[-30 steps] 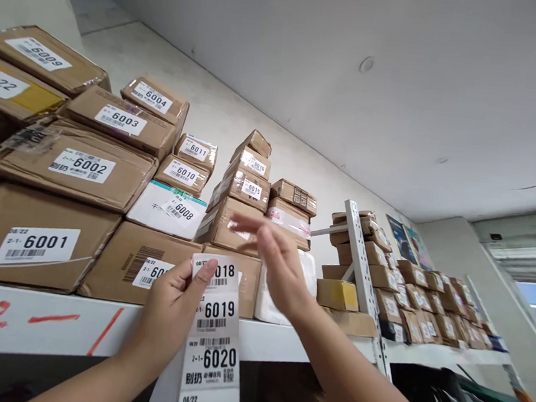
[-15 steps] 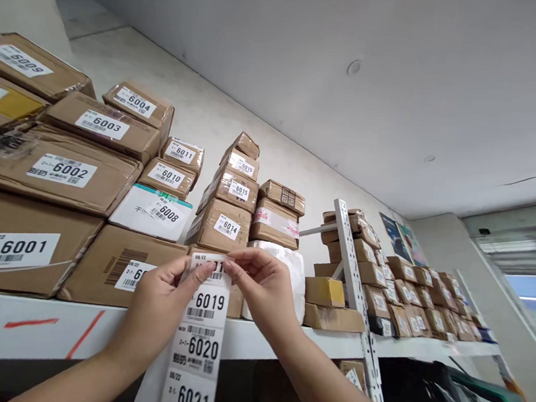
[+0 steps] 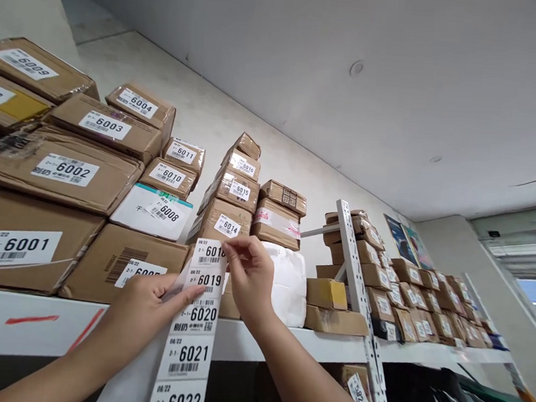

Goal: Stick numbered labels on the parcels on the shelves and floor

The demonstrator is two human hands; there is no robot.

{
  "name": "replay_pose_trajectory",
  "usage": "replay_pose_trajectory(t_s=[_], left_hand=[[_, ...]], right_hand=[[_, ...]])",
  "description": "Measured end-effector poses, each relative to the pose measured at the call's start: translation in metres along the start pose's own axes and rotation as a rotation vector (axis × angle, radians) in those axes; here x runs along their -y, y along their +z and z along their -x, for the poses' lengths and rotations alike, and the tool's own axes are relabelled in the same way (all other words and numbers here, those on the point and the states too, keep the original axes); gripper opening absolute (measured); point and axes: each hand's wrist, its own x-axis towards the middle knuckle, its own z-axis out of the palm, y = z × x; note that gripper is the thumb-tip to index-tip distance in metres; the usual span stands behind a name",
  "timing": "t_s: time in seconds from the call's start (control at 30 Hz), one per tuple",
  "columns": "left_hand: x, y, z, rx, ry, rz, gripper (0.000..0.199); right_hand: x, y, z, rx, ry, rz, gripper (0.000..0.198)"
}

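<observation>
A long strip of white barcode labels [image 3: 188,351], numbered 6018 down to 6022, hangs upright in front of the shelf. My left hand [image 3: 148,306] is closed on it from the left, thumb across the 6019 label. At the top, my right hand [image 3: 250,278] pinches the right edge of the 6018 label [image 3: 208,253] between thumb and forefinger. Whether that label is lifting off its backing I cannot tell. Behind the hands, a stack of cardboard boxes holds a box marked 6014 [image 3: 215,212]; a white wrapped parcel [image 3: 286,284] is to its right.
More labelled boxes, such as the 6001 box [image 3: 78,228], are piled along the left of the white shelf [image 3: 293,347]. A perforated metal post [image 3: 355,277] rises on the right, with rows of small parcels [image 3: 423,302] beyond it. Black plastic bags [image 3: 425,390] lie below.
My left hand has slid lower on the strip, and the strip has risen, so the 6018 label shows and 6022 has come into view. My right hand has shifted to the top label's corner.
</observation>
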Motion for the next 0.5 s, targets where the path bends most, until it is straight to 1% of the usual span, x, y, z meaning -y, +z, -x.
replay_pose_trajectory(t_s=[0.07,0.13,0.2,0.27,0.33,0.4,0.5], left_hand=[[0.005,-0.005,0.001,-0.013,0.115,-0.108,0.052],[0.01,-0.009,0.005,-0.023,0.292,-0.216,0.048],[0.015,-0.011,0.01,-0.051,0.488,-0.296,0.038],[0.02,-0.011,0.015,-0.106,0.646,-0.353,0.026],[0.025,-0.011,0.019,-0.172,0.738,-0.425,0.023],[0.03,-0.009,0.019,-0.228,0.794,-0.506,0.027],[0.038,-0.005,0.017,-0.319,0.877,-0.608,0.031]], right_hand=[[0.0,0.003,-0.016,-0.069,-0.056,0.003,0.01],[-0.001,0.003,-0.042,-0.192,-0.104,-0.007,0.01],[-0.005,0.0,-0.077,-0.343,-0.132,-0.013,0.01],[-0.011,-0.004,-0.118,-0.445,-0.132,0.025,0.009],[-0.018,-0.007,-0.159,-0.478,-0.108,0.085,0.008],[-0.025,-0.007,-0.196,-0.486,-0.091,0.168,0.009],[-0.032,0.0,-0.238,-0.483,-0.069,0.324,0.01]])
